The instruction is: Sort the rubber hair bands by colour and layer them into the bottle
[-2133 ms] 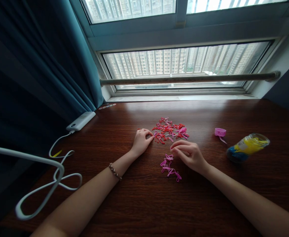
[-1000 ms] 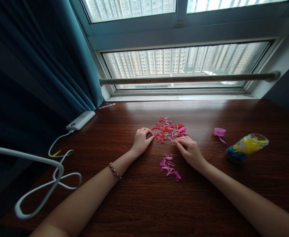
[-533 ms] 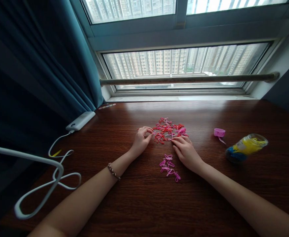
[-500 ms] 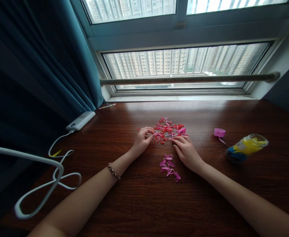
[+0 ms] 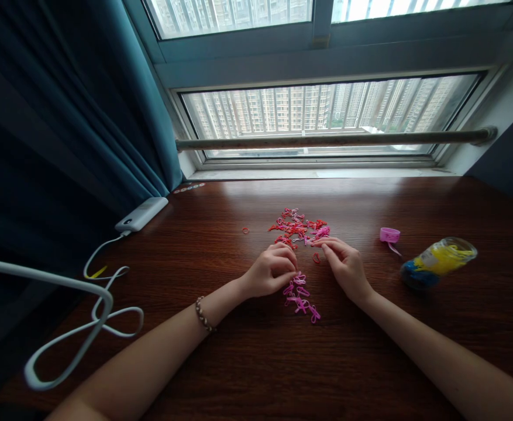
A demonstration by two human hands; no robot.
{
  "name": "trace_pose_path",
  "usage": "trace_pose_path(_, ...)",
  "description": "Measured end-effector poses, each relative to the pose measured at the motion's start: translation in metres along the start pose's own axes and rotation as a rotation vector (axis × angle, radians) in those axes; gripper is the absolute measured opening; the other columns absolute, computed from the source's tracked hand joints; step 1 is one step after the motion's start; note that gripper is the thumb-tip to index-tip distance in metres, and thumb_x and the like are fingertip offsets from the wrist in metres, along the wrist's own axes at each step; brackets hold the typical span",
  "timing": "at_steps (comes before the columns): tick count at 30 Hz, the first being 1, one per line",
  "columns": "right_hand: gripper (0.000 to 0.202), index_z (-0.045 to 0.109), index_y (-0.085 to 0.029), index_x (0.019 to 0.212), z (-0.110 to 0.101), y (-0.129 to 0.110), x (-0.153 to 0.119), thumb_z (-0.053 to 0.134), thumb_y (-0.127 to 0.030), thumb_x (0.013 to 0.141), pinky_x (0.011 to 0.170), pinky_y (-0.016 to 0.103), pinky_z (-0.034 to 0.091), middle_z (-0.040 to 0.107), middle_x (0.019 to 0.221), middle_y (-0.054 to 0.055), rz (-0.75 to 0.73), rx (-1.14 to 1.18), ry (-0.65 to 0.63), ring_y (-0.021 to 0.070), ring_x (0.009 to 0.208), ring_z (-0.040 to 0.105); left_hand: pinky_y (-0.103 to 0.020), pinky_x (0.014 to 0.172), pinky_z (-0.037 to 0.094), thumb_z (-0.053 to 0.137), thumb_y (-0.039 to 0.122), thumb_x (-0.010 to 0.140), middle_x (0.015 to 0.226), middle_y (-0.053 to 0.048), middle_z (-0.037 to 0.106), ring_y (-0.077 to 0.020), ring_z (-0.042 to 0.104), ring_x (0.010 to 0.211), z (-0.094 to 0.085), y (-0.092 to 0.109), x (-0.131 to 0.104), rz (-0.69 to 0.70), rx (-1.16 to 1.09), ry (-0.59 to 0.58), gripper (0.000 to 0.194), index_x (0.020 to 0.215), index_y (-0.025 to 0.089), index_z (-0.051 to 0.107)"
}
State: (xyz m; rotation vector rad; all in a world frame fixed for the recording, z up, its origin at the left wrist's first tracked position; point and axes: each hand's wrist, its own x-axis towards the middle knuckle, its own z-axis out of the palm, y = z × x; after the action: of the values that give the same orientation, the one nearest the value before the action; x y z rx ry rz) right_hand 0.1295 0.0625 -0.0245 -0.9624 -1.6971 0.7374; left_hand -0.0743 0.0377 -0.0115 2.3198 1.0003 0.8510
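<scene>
Small red and pink bands [image 5: 298, 227] lie in a loose heap mid-table. Nearer to me is a smaller group of magenta-pink bands [image 5: 301, 298]. My left hand [image 5: 274, 272] is at the top of this smaller group, its fingertips pinched together; what is between them is too small to make out. At the heap's right front edge, my right hand [image 5: 344, 263] has thumb and forefinger pressed together beside the pink bands, and anything pinched there cannot be made out. One red band [image 5: 316, 258] lies just left of that hand.
An open glass jar [image 5: 438, 263] of yellow and blue pieces leans at the right, near a pink ring-shaped item [image 5: 389, 235]. A white power bank [image 5: 142, 214] with a cable lies at the left. A lone red band [image 5: 245, 230] sits left of the heap.
My left hand has moved right and nearer to me, from the heap to the smaller group. My right hand has shifted slightly right, and a red band now shows beside it.
</scene>
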Motion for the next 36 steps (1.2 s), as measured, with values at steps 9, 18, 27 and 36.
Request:
trace_pose_path(9, 0.025, 0.066, -0.016, 0.064, -0.004, -0.016, -0.004, 0.048, -0.019, 0.080, 0.063, 0.025, 0.047, 0.066, 0.070, 0.005, -0.109, 0.067, -0.368, 0.0146, 0.065, 0.061, -0.036, 0.092, 0.037, 0.051, 0.024, 0.082, 0.096, -0.004, 0.065, -0.0182, 0.052, 0.099, -0.013, -0.036, 0.001, -0.021, 0.301, 0.112, 0.017, 0.092, 0.023, 0.064)
trace_pose_path(18, 0.024, 0.064, -0.015, 0.062, 0.000, -0.010, -0.005, 0.049, -0.018, 0.080, 0.061, 0.025, 0.046, 0.066, 0.068, 0.005, -0.118, 0.015, -0.323, 0.0139, 0.063, 0.060, -0.033, 0.085, 0.041, 0.054, 0.024, 0.081, 0.082, -0.003, 0.066, -0.0161, 0.056, 0.087, -0.012, -0.040, 0.001, 0.072, 0.285, 0.173, 0.012, 0.078, 0.020, 0.065)
trace_pose_path(27, 0.022, 0.066, -0.019, 0.086, 0.006, 0.007, -0.002, 0.045, -0.023, 0.084, 0.086, 0.035, 0.043, 0.066, 0.090, 0.006, -0.139, -0.239, -0.128, 0.0194, 0.091, 0.056, -0.028, 0.074, 0.048, 0.059, 0.024, 0.078, 0.076, -0.005, 0.066, -0.0145, 0.060, 0.074, 0.003, -0.004, -0.002, 0.183, -0.057, 0.070, 0.010, 0.079, 0.017, 0.065)
trace_pose_path(36, 0.039, 0.053, -0.017, 0.119, 0.015, 0.021, -0.004, 0.044, -0.033, 0.084, 0.104, 0.050, 0.023, 0.050, 0.126, 0.007, -0.164, -0.685, -0.323, 0.0288, 0.120, 0.032, -0.038, 0.092, 0.038, 0.050, 0.024, 0.083, 0.092, -0.003, 0.067, -0.0195, 0.053, 0.100, -0.014, -0.024, 0.000, 0.127, 0.285, 0.101, 0.017, 0.084, 0.021, 0.067)
